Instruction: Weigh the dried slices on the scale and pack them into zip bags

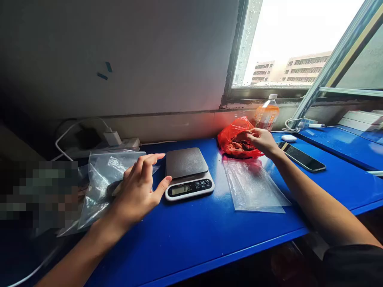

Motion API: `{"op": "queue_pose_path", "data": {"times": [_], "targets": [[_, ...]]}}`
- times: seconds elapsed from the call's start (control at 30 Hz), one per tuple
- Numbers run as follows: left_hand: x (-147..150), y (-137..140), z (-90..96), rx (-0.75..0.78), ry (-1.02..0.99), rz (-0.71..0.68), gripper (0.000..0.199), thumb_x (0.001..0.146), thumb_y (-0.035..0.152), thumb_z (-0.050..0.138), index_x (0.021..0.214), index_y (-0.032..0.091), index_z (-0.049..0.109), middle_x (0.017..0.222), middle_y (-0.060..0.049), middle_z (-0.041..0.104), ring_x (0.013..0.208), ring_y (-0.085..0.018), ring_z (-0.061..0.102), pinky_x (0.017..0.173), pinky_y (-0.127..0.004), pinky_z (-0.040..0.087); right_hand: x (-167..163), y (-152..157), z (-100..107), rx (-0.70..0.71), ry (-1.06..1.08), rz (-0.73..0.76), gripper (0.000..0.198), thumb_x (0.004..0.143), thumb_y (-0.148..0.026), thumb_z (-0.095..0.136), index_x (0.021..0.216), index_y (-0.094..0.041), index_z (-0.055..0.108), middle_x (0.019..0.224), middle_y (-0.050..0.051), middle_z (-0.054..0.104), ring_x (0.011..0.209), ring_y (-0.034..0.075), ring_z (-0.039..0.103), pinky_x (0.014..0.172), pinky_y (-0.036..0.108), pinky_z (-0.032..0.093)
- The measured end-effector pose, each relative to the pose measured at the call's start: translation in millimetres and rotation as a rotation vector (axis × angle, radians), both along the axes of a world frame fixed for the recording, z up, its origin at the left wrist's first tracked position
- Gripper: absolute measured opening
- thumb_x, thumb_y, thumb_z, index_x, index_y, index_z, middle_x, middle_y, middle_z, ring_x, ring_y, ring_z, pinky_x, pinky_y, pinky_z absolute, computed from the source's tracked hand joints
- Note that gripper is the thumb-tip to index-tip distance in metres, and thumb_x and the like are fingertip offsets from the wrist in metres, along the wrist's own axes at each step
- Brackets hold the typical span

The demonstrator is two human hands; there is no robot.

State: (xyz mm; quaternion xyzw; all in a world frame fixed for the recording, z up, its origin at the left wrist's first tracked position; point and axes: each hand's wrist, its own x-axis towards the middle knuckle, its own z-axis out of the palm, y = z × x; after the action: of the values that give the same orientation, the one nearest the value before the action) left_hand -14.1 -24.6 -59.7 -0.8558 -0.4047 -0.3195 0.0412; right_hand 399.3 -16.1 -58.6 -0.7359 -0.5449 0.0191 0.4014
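Note:
A digital kitchen scale [187, 163] sits on the blue table, its grey plate bare and its display showing zeros. My left hand [139, 189] is open at the scale's left edge, thumb and fingers apart, with nothing between them. To the right, a red plastic bag [230, 137] stands open with dark brown, dried-looking pieces [239, 147] inside. My right hand [261, 140] is over the bag's mouth, fingers pinched together at the pieces; what they hold is hidden. Clear flat plastic bags [254, 187] lie in front of the red bag.
Clear zip bags [101, 187] lie left of the scale, partly behind my left arm. A bottle of orange drink [267, 111] stands behind the red bag. A phone [302, 156] and a white earbud case [289, 138] lie at the right. A white charger [112, 137] with its cable is at the back left.

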Motion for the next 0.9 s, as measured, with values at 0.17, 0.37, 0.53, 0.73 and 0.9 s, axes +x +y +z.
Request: {"op": "queue_pose_path", "data": {"times": [0.17,0.37,0.53,0.73,0.9], "targets": [[-1,-1,3.9,-0.062,-0.028,-0.002,0.044,0.092,0.043,0.048,0.131,0.026,0.035,0.127,-0.009,0.051,0.110,-0.028,0.059,0.095,-0.054,0.049,-43,-41,31,-0.007,-0.360,0.416,0.022,0.087,-0.035,0.057,0.087,-0.020,0.074,0.076,0.004,0.071,0.067,0.016,0.063,0.062,0.025,0.047],[1,-1,2.7,-0.094,-0.027,-0.086,0.044,0.092,0.041,0.049,0.130,0.025,0.033,0.127,-0.009,0.049,0.100,-0.023,0.063,0.080,-0.042,0.057,-153,-52,9,0.225,-0.718,0.455,0.039,0.090,-0.006,0.046,0.118,-0.021,0.068,0.090,0.009,0.066,0.073,0.016,0.058,0.070,0.028,0.048],[-2,-6,6.4,-0.119,-0.005,-0.136,0.042,0.092,0.041,0.050,0.130,0.028,0.038,0.121,-0.006,0.052,0.098,-0.022,0.063,0.072,-0.035,0.058,-174,-31,-13,0.129,-0.688,0.736,0.065,0.078,0.006,0.048,0.138,-0.020,0.054,0.112,0.012,0.061,0.098,0.020,0.057,0.083,0.032,0.052],[-7,-11,16.6,-0.148,-0.022,-0.227,0.038,0.094,0.043,0.051,0.130,0.033,0.042,0.121,-0.004,0.053,0.101,-0.021,0.062,0.065,-0.027,0.056,-86,-14,5,0.193,-0.474,0.494,0.056,0.083,0.000,0.040,0.132,-0.021,0.057,0.116,0.009,0.064,0.102,0.019,0.060,0.089,0.034,0.051],[-5,-10,16.4,-0.163,0.004,-0.271,0.033,0.095,0.039,0.050,0.127,0.031,0.046,0.121,-0.003,0.054,0.093,-0.019,0.062,0.078,-0.032,0.057,-3,24,-10,-0.128,-0.670,0.057,0.031,0.082,-0.010,0.050,0.103,-0.012,0.073,0.104,0.015,0.070,0.096,0.025,0.063,0.088,0.035,0.048]]}}
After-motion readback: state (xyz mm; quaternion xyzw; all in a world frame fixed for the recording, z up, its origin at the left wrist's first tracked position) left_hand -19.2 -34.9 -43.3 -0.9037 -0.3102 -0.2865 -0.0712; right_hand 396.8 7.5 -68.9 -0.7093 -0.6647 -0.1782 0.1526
